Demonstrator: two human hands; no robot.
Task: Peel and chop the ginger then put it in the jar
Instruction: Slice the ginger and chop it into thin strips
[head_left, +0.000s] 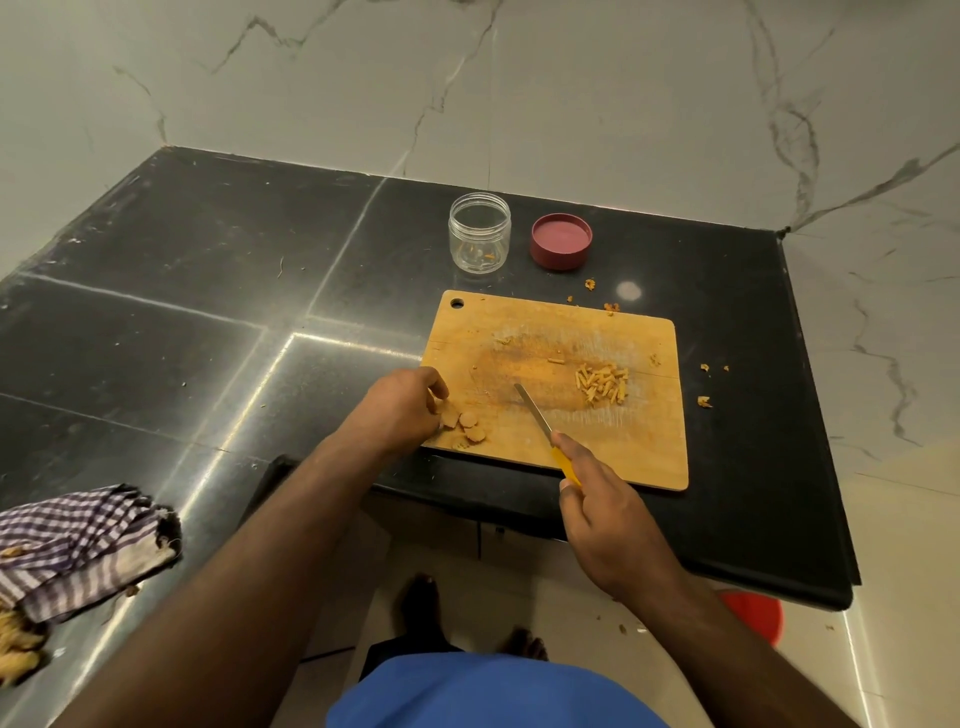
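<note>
head view:
ginger slices (464, 425): small group of pale tan round coins lying at the near-left corner of the cutting board (649, 457), overlapping each other, peeled look.
ginger sticks (602, 383): heap of short yellow-tan matchsticks sitting right of board centre; one stray stick lying just beyond the heap toward the jar.
ginger scraps (705, 401): crumbs lying on the black worktop (208, 291) off the board's right and far edges.
left hand (397, 410): fingers curling down onto the slices at the board's left edge, pinching or gathering them.
right hand (597, 512): gripping the yellow handle of the knife (534, 413), forefinger lying along the top; blade angling up-left over the board centre, tip between slices and sticks.
jar (479, 232): clear plastic, standing upright and open beyond the board's far-left corner; holding only a few small ginger bits at the bottom.
lid (561, 241): dark red, lying inside-up just right of the jar, apart from it.
cloth (78, 545): checked, lying bunched at the worktop's near-left edge, pale fibrous peelings beside it.
</note>
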